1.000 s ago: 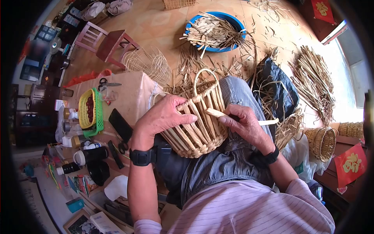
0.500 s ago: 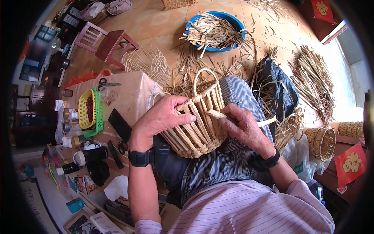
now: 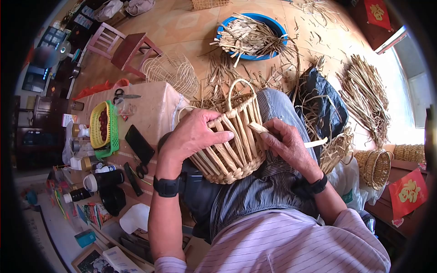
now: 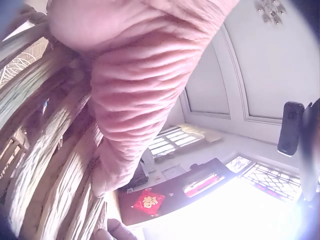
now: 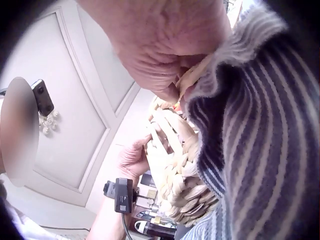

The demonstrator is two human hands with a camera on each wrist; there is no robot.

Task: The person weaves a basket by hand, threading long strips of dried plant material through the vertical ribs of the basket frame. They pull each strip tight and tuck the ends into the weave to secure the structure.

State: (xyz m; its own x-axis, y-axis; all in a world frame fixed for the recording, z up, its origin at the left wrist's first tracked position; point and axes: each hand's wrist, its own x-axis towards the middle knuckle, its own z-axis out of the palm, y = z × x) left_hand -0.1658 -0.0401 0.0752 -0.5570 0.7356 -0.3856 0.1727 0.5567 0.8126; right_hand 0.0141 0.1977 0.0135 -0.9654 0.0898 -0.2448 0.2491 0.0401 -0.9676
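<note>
A woven basket [image 3: 227,150] with braided base and two looped handles rests tilted on the lap. The left hand [image 3: 193,134] grips its rim, thumb outside across the upright strands and fingers hidden inside; in the left wrist view that hand [image 4: 135,75] lies against the strands [image 4: 65,165]. Beside the basket's right side, the right hand [image 3: 289,143] pinches a flat pale strip [image 3: 258,128] between thumb and fingers, its tail [image 3: 315,143] sticking out past the hand. In the right wrist view, the right hand [image 5: 165,50] holds the strip [image 5: 192,75] near the striped cloth.
A blue basin [image 3: 273,23] of dried strips stands on the floor ahead. Left lies a table [image 3: 154,104] with scissors [image 3: 124,96], a yellow basket [image 3: 96,127] and bottles. Right are a black bag [image 3: 321,102], a straw bundle [image 3: 364,95] and a woven basket [image 3: 373,168].
The strip's near end has shifted slightly right and turned in the right hand's pinch. The left hand keeps its grip on the rim, its thumb slightly farther right.
</note>
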